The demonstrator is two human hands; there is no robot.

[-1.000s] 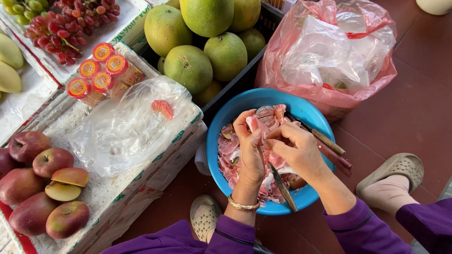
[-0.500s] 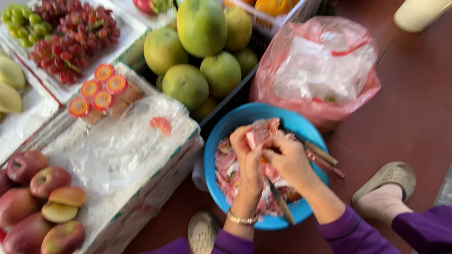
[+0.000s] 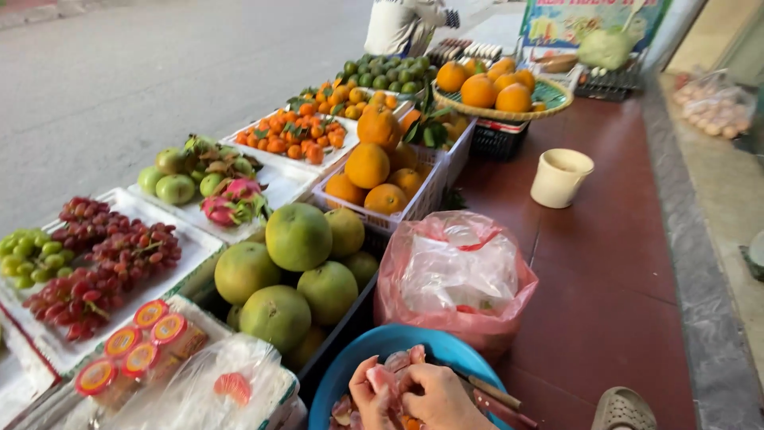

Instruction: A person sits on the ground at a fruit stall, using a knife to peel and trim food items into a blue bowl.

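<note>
Hands are now sitting at the frame's bottom edge since your head lifted toward the stall — your left hand (image 3: 374,392) and right hand (image 3: 436,396) are still pinching pink fruit pieces (image 3: 395,362) over the round blue plastic basin (image 3: 374,350).

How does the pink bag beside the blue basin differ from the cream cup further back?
The pink bag is soft, crumpled, translucent plastic, stuffed with clear plastic; the cream cup is rigid, opaque and upright, with an open mouth. The bag is wider and touches the blue basin; the cup stands alone. Both sit on the reddish floor.
</note>
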